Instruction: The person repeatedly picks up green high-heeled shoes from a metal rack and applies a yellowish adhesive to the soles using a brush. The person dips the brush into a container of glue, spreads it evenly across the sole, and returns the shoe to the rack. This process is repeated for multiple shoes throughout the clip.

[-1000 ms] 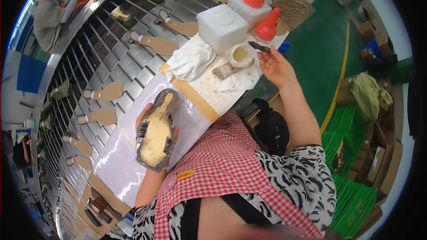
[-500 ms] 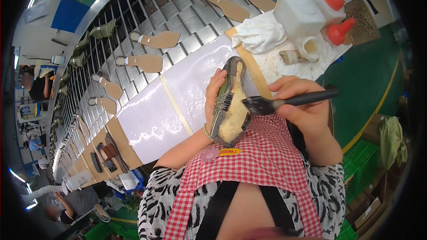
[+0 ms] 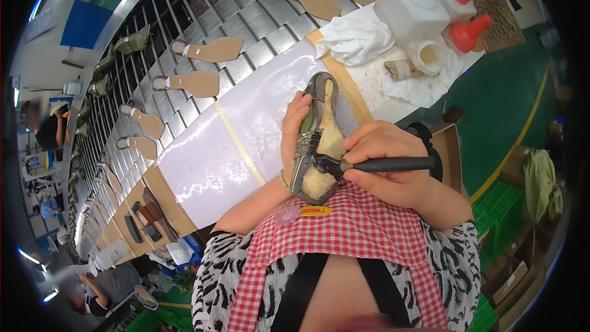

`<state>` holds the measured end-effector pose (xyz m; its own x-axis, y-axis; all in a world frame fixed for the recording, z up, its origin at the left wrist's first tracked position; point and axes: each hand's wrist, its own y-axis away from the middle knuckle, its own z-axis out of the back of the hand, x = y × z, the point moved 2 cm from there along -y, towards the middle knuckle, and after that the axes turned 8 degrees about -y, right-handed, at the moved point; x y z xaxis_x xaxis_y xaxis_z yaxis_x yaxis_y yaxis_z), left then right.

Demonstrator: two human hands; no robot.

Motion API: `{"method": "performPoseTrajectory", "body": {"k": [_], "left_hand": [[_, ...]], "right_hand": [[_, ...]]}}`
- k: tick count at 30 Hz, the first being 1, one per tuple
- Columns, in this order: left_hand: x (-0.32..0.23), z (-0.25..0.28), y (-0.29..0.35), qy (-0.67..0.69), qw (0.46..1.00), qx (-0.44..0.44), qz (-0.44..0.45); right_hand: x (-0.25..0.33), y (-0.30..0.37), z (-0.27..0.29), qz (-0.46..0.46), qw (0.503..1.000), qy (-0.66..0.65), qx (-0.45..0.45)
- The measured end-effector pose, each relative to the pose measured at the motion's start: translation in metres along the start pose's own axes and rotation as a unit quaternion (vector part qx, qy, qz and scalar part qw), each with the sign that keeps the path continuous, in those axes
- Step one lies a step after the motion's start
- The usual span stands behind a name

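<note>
Cradling an upturned, slender olive-green shoe [image 3: 330, 138] in the left hand [image 3: 291, 135], over the near edge of the glossy-topped desk [image 3: 203, 175]; dark and pleated along the rim, rough and cream-coloured underneath. Gripping a smooth black brush [image 3: 396, 164] in the right hand [image 3: 393, 146], apparently touching the underside.

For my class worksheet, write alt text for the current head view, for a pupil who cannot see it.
A person's left hand holds a shoe underside up while the right hand holds a black brush against it. Beyond, tan soles lie on metal slats; at upper right stand white containers with red spouts.
</note>
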<state>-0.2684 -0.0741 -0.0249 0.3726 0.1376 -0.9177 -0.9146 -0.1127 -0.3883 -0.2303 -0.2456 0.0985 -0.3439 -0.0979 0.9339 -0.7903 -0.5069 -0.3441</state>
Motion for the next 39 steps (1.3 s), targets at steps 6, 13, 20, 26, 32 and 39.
{"method": "performPoseTrajectory", "body": {"k": [6, 13, 20, 26, 32, 39], "left_hand": [[-0.004, 0.001, -0.005, -0.095, 0.995, -0.031, -0.018], [-0.024, 0.045, -0.033, -0.429, 0.873, 0.182, -0.145], [-0.034, 0.065, -0.063, 0.156, 0.922, 0.267, 0.233], [-0.050, 0.041, -0.066, 0.120, 0.883, 0.380, 0.248], [-0.055, 0.036, -0.064, 0.123, 0.872, 0.403, 0.250], [-0.046, 0.025, -0.062, 0.133, 0.856, 0.440, 0.239]], "right_hand": [[-0.002, 0.002, 0.003, 0.008, 0.999, 0.024, -0.035], [-0.003, 0.001, 0.017, -0.110, 0.917, -0.343, -0.172], [-0.009, -0.012, 0.023, -0.140, 0.855, -0.470, -0.169], [-0.003, -0.009, 0.008, -0.072, 0.963, -0.226, -0.128], [0.008, -0.005, 0.012, -0.003, 0.996, -0.082, -0.018], [0.004, -0.010, 0.028, 0.027, 0.996, -0.075, -0.025]]}}
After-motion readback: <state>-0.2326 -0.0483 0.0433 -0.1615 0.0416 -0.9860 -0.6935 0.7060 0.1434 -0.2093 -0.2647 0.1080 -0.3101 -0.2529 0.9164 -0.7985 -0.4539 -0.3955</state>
